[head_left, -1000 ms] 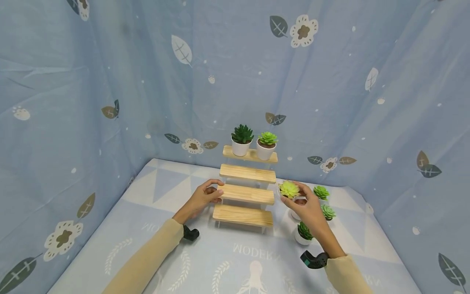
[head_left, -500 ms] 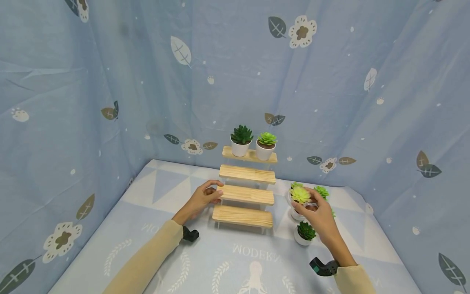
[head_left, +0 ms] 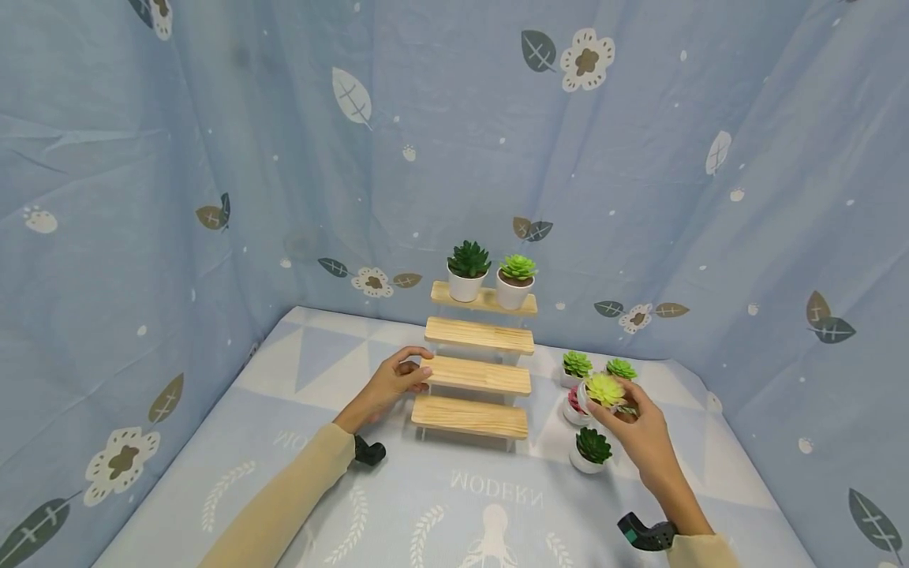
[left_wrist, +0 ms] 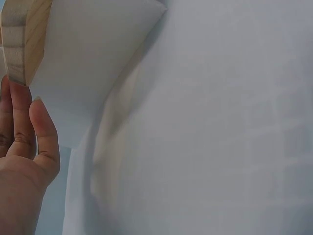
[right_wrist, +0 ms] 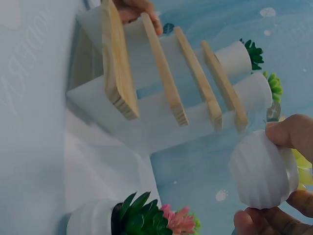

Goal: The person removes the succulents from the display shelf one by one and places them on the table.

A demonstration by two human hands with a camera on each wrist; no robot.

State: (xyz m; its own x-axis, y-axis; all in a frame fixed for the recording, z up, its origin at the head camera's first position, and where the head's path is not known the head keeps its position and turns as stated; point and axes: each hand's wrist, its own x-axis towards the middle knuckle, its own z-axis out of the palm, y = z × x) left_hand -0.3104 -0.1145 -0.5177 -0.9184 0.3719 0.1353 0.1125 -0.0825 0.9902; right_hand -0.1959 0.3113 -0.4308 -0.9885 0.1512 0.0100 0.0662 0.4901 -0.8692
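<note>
In the head view my right hand (head_left: 635, 422) grips a small potted succulent (head_left: 604, 390) with yellow-green leaves. The right wrist view shows its ribbed white pot (right_wrist: 261, 169) tilted between thumb and fingers, above the table. My left hand (head_left: 390, 384) holds the left end of a four-step wooden plant stand (head_left: 476, 375), thumb and forefinger at the second board from the front. Left-hand fingers (left_wrist: 20, 115) reach the board's end (left_wrist: 24, 44) in the left wrist view. On the top step stand a dark green succulent (head_left: 467, 272) and a bright green one (head_left: 515, 282).
Right of the stand, several potted succulents stand on the table: a dark green one (head_left: 591, 450) in front, a pink one (head_left: 575, 405) partly hidden behind the held pot, and green ones (head_left: 576, 367) behind. Blue patterned cloth (head_left: 454, 158) hangs round the table.
My right hand has moved right and slightly toward me with the yellow-green succulent, uncovering the pink succulent and a green one behind it. The left hand stays at the stand.
</note>
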